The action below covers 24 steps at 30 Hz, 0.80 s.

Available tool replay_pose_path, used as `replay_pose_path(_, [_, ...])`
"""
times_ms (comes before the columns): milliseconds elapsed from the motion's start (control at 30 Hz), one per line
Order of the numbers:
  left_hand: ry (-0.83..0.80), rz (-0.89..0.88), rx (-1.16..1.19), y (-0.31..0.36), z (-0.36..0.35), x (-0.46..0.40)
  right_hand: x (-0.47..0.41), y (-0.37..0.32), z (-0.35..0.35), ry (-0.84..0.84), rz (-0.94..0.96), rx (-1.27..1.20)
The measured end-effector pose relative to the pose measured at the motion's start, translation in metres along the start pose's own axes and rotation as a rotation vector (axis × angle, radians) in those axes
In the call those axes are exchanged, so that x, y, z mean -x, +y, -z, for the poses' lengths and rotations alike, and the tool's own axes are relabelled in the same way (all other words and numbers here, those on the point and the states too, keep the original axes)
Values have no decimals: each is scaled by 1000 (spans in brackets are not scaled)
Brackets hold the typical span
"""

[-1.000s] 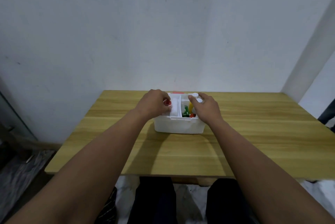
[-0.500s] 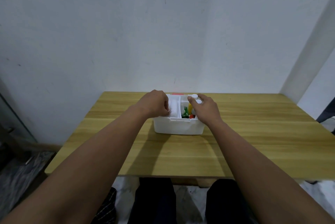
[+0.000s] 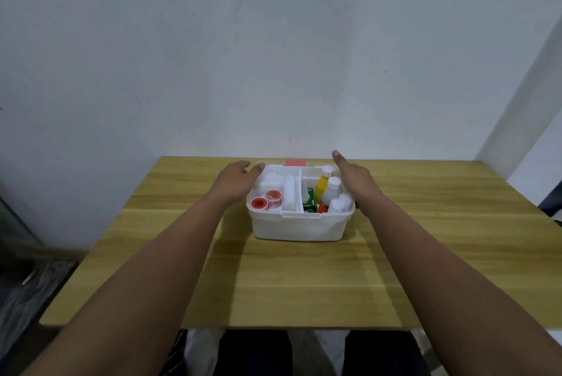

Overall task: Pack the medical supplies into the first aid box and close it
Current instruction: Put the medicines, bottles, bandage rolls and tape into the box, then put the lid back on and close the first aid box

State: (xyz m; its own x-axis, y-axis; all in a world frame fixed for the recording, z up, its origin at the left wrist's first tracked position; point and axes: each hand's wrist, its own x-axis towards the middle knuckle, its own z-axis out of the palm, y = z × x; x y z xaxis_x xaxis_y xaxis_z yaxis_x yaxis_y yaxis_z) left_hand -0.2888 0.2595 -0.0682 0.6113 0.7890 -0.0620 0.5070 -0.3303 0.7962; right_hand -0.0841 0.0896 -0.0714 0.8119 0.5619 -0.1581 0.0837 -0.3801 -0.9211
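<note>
A white first aid box [image 3: 299, 228] stands open at the middle back of the wooden table [image 3: 304, 278]. Its left compartment holds two red-capped tape rolls [image 3: 266, 199] and white items. A white bandage roll [image 3: 289, 192] lies in the middle slot. On the right sit a green packet [image 3: 310, 199], a yellow bottle [image 3: 322, 187] and a white bottle [image 3: 331, 190]. My left hand [image 3: 235, 179] is open beside the box's left rim. My right hand [image 3: 352, 179] is open along the right rim. A pink-red piece [image 3: 295, 162], probably the lid, shows behind the box.
A white wall rises directly behind the table. A pillar edge [image 3: 523, 95] runs down at the right. Dark floor and a glass panel [image 3: 18, 241] lie to the left. My dark-clad knees [image 3: 255, 351] show under the table's front edge.
Both hands have left the box's inside and spread outward to its left and right sides, fingers now apart. The contents are uncovered. The view has drawn closer.
</note>
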Motion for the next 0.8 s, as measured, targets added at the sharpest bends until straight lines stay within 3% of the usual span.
replay_pose_path(133, [-86, 125, 277, -5, -11, -27, -25, 1, -1, -81, -159, -115])
replay_pose_path(233, [-121, 207, 405, -6, -13, -45, -41, -1, -4, -96, -158, -130])
replay_pose_path(433, [-121, 228, 416, -7, -15, -77, -69, -13, -11, -125, -128, -37])
replay_pose_path(567, [-120, 231, 466, 3, -7, -84, -75, -23, -13, -127, -98, -105])
replay_pose_path(800, [-72, 107, 502, 34, 14, -74, -53, -53, -2, -29, -6, -171])
